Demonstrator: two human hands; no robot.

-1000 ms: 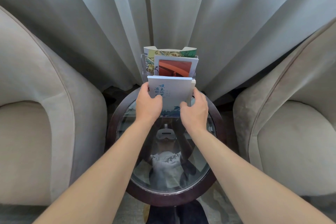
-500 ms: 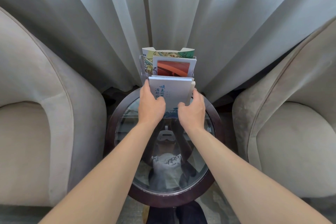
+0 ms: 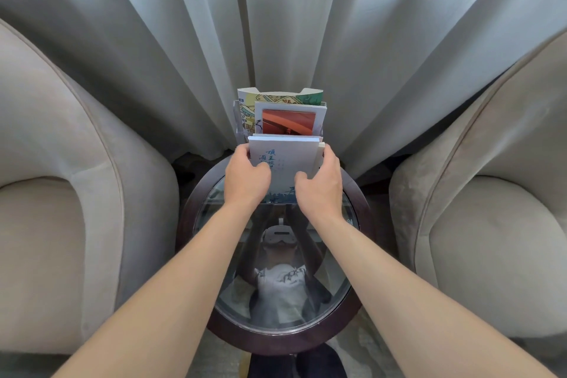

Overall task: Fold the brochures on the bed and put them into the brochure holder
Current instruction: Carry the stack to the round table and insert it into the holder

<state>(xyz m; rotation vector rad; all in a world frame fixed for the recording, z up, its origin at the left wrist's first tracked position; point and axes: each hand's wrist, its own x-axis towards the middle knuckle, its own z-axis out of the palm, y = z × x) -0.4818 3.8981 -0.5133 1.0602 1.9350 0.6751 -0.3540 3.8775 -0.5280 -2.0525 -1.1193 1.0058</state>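
Note:
A clear tiered brochure holder [image 3: 237, 120] stands at the far edge of a round glass table [image 3: 363, 218]. Its back tier holds a green and yellow map brochure [image 3: 282, 99]. The middle tier holds a brochure with an orange picture [image 3: 288, 123]. A white folded brochure with blue characters [image 3: 285, 159] stands in the front tier. My left hand [image 3: 245, 178] grips its left side, thumb across the cover. My right hand [image 3: 322, 184] grips its right side. The brochure's lower part is hidden behind both hands.
Two beige armchairs flank the table, one on the left [image 3: 61, 193] and one on the right [image 3: 497, 209]. Grey curtains [image 3: 153, 40] hang right behind the holder. The glass top reflects me.
Both hands have pushed the white brochure slightly down and away into the front tier. The view has tilted a little.

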